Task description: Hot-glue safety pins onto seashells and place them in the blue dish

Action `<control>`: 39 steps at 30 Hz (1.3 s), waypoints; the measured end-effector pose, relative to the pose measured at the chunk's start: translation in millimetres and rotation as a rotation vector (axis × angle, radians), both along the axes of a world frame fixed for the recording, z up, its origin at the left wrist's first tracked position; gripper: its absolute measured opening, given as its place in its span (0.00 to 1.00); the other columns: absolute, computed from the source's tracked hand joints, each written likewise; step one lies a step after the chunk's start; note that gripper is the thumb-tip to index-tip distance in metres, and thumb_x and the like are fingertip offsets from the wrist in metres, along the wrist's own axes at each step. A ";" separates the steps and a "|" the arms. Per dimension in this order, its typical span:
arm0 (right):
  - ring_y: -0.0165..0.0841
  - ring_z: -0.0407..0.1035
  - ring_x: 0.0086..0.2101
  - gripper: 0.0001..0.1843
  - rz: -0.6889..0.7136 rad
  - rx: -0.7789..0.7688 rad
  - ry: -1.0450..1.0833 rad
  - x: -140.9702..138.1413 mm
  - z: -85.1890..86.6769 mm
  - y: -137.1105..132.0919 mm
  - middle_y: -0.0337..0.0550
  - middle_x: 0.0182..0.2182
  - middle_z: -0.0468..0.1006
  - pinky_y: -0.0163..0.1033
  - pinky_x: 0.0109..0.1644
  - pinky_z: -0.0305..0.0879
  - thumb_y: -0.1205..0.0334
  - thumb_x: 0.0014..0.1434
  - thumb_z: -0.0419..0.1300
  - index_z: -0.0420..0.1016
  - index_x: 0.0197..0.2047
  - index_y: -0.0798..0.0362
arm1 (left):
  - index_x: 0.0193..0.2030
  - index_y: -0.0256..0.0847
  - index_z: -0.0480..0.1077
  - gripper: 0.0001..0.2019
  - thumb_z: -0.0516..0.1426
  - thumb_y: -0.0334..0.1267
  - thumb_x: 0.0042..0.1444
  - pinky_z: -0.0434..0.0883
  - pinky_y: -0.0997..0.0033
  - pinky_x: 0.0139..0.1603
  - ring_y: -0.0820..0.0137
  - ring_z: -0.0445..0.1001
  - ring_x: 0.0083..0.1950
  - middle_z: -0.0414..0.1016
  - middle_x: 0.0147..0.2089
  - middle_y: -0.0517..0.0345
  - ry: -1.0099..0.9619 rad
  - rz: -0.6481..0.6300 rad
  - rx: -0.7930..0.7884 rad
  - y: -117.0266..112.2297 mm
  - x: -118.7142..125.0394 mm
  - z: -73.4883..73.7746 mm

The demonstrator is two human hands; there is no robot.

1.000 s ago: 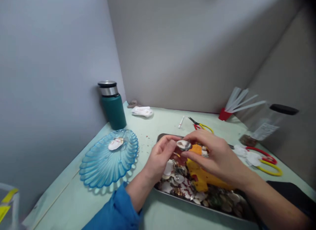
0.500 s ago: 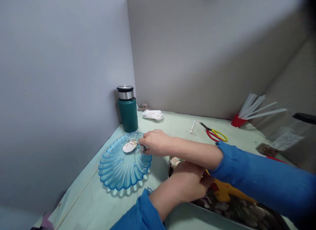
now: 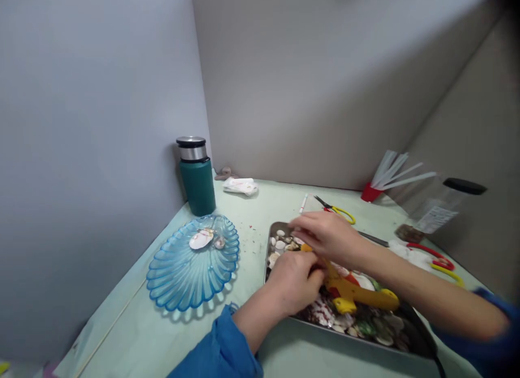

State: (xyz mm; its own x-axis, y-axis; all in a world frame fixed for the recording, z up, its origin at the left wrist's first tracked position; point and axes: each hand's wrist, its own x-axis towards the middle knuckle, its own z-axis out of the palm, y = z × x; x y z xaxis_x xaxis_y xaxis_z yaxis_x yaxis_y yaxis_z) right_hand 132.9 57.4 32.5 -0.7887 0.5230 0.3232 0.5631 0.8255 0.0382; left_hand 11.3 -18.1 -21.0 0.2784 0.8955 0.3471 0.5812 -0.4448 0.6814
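My left hand is closed over the tray of shells, beside the front of a yellow glue gun. Its fingertips are turned inward, hiding whatever they grip. Just above and behind it, my right hand hovers over the tray's far left part, fingers bent and apart from the thumb, with nothing visible in them. The glue gun lies across the shells, its front partly covered by my hands. On the left, a blue scalloped glass plate carries a white shell and a small round shell.
A green bottle stands behind the plate. Along the back lie a white packet and scissors. At right are a red cup of white sticks, a clear jar, and red-and-yellow handles. A thin stick lies front left.
My right hand has let go of the small round shell on the plate and drawn back right, over the tray. My left hand stays at the tray. The view has shifted slightly right.
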 end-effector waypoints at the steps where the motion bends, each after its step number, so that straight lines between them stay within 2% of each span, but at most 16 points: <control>1: 0.34 0.72 0.33 0.10 -0.037 -0.038 0.074 21.8 -6.9 -4.7 0.44 0.32 0.78 0.35 0.35 0.61 0.62 0.63 0.53 0.75 0.41 0.52 | 0.33 0.42 0.77 0.09 0.54 0.33 0.54 0.68 0.71 0.34 0.65 0.76 0.33 0.81 0.32 0.56 -0.003 0.009 0.006 0.4 0.5 0.2; 4: 0.34 0.71 0.32 0.14 -0.139 -0.097 0.185 79.6 -26.2 -22.0 0.45 0.33 0.78 0.37 0.36 0.62 0.58 0.65 0.50 0.75 0.39 0.52 | 0.34 0.43 0.76 0.08 0.55 0.32 0.54 0.68 0.74 0.37 0.69 0.76 0.35 0.80 0.34 0.59 -0.022 0.046 0.020 4.3 -1.6 0.8; 6: 0.34 0.70 0.32 0.13 -0.172 -0.146 0.203 107.2 -33.7 -35.4 0.45 0.34 0.76 0.37 0.37 0.63 0.57 0.65 0.50 0.74 0.41 0.52 | 0.35 0.42 0.75 0.08 0.53 0.32 0.55 0.69 0.74 0.37 0.70 0.75 0.35 0.80 0.34 0.59 -0.029 0.087 0.026 9.2 -7.6 1.8; 10: 0.39 0.68 0.41 0.14 -0.119 -0.246 0.077 132.4 -36.6 -55.2 0.48 0.40 0.74 0.42 0.43 0.63 0.54 0.62 0.55 0.72 0.47 0.51 | 0.41 0.39 0.71 0.10 0.50 0.35 0.59 0.69 0.72 0.35 0.69 0.74 0.32 0.79 0.34 0.56 -0.003 0.175 0.051 20.2 -26.0 6.3; 12: 0.42 0.66 0.43 0.17 -0.109 -0.274 0.010 133.2 -36.5 -58.7 0.49 0.43 0.73 0.44 0.43 0.63 0.53 0.59 0.59 0.70 0.50 0.50 | 0.40 0.38 0.71 0.09 0.50 0.35 0.59 0.68 0.69 0.35 0.68 0.73 0.33 0.78 0.34 0.55 0.047 0.196 0.071 23.2 -32.7 9.2; 15: 0.43 0.66 0.41 0.19 -0.160 -0.272 -0.048 124.6 -36.4 -59.3 0.48 0.39 0.74 0.47 0.43 0.62 0.52 0.56 0.62 0.70 0.49 0.50 | 0.38 0.40 0.74 0.08 0.53 0.32 0.57 0.66 0.65 0.39 0.64 0.72 0.37 0.77 0.35 0.53 0.157 0.156 0.097 23.4 -35.8 13.0; 18: 0.43 0.67 0.41 0.15 -0.171 -0.240 -0.056 113.0 -34.4 -58.9 0.46 0.37 0.76 0.48 0.44 0.59 0.59 0.57 0.62 0.71 0.48 0.49 | 0.36 0.42 0.75 0.08 0.55 0.30 0.55 0.63 0.61 0.44 0.61 0.69 0.42 0.78 0.35 0.54 0.308 0.075 0.126 22.3 -35.5 16.2; 20: 0.42 0.68 0.40 0.15 -0.139 -0.284 -0.042 109.7 -30.8 -57.6 0.46 0.38 0.77 0.47 0.45 0.59 0.63 0.58 0.60 0.70 0.49 0.49 | 0.36 0.43 0.75 0.07 0.56 0.30 0.54 0.62 0.59 0.46 0.61 0.67 0.43 0.78 0.35 0.55 0.442 0.022 0.145 22.3 -36.6 18.4; 22: 0.40 0.70 0.38 0.13 -0.131 -0.386 0.018 112.0 -25.1 -54.1 0.45 0.37 0.77 0.43 0.42 0.61 0.63 0.60 0.57 0.71 0.49 0.50 | 0.35 0.42 0.75 0.07 0.56 0.29 0.54 0.61 0.59 0.47 0.61 0.67 0.44 0.78 0.35 0.55 0.547 -0.022 0.153 22.3 -38.6 20.8; 24: 0.37 0.70 0.35 0.12 -0.142 -0.520 0.160 117.6 -18.2 -48.4 0.43 0.36 0.77 0.39 0.37 0.61 0.58 0.62 0.55 0.72 0.48 0.49 | 0.34 0.43 0.74 0.07 0.55 0.29 0.54 0.61 0.59 0.48 0.62 0.67 0.44 0.77 0.36 0.56 0.586 -0.064 0.141 21.6 -40.1 23.3; 27: 0.34 0.69 0.34 0.14 -0.112 -0.759 0.532 121.4 -10.7 -38.8 0.41 0.38 0.76 0.36 0.35 0.62 0.54 0.61 0.56 0.71 0.48 0.49 | 0.36 0.43 0.73 0.05 0.57 0.31 0.54 0.60 0.59 0.50 0.62 0.66 0.45 0.76 0.37 0.56 0.625 -0.120 0.108 18.7 -39.2 25.8; 30: 0.32 0.69 0.32 0.19 0.047 -1.070 0.960 110.9 -12.1 -34.4 0.41 0.37 0.74 0.36 0.36 0.65 0.51 0.57 0.60 0.68 0.50 0.49 | 0.39 0.43 0.73 0.09 0.61 0.38 0.50 0.61 0.58 0.49 0.60 0.65 0.45 0.74 0.38 0.55 0.679 -0.141 0.059 15.3 -36.2 25.3; 32: 0.30 0.67 0.29 0.22 0.139 -1.210 1.063 99.1 -17.1 -35.6 0.39 0.33 0.72 0.36 0.34 0.65 0.51 0.52 0.64 0.68 0.49 0.49 | 0.40 0.43 0.73 0.11 0.62 0.40 0.48 0.61 0.57 0.49 0.59 0.64 0.46 0.72 0.40 0.54 0.698 -0.134 0.042 13.9 -34.7 23.7; 33: 0.29 0.65 0.26 0.22 0.136 -1.248 1.060 93.5 -20.1 -36.9 0.38 0.31 0.71 0.35 0.31 0.65 0.51 0.52 0.64 0.69 0.49 0.49 | 0.39 0.43 0.73 0.11 0.63 0.40 0.47 0.61 0.57 0.50 0.59 0.64 0.46 0.72 0.40 0.53 0.703 -0.132 0.041 13.5 -34.2 22.8; 36: 0.30 0.65 0.25 0.21 0.018 -1.218 0.936 83.1 -28.6 -39.8 0.37 0.26 0.71 0.36 0.30 0.65 0.53 0.53 0.64 0.71 0.49 0.50 | 0.37 0.42 0.73 0.10 0.62 0.40 0.47 0.60 0.57 0.51 0.59 0.63 0.47 0.71 0.41 0.53 0.708 -0.122 0.048 12.9 -32.8 20.8; 39: 0.37 0.70 0.34 0.20 -0.041 -1.075 0.855 82.6 -36.1 -37.9 0.39 0.29 0.75 0.42 0.39 0.68 0.53 0.51 0.66 0.74 0.46 0.51 | 0.32 0.40 0.71 0.07 0.62 0.39 0.47 0.61 0.58 0.49 0.59 0.63 0.45 0.70 0.37 0.54 0.691 -0.084 0.054 12.1 -30.4 19.7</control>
State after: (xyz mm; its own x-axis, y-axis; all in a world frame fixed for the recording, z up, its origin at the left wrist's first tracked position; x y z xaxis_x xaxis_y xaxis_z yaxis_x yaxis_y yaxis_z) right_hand 215.5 19.5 -3.6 -0.5286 0.8402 0.1212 0.1117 0.2103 -0.9712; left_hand -19.2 -6.0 -1.3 0.5188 0.8479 0.1093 0.8358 -0.5300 0.1436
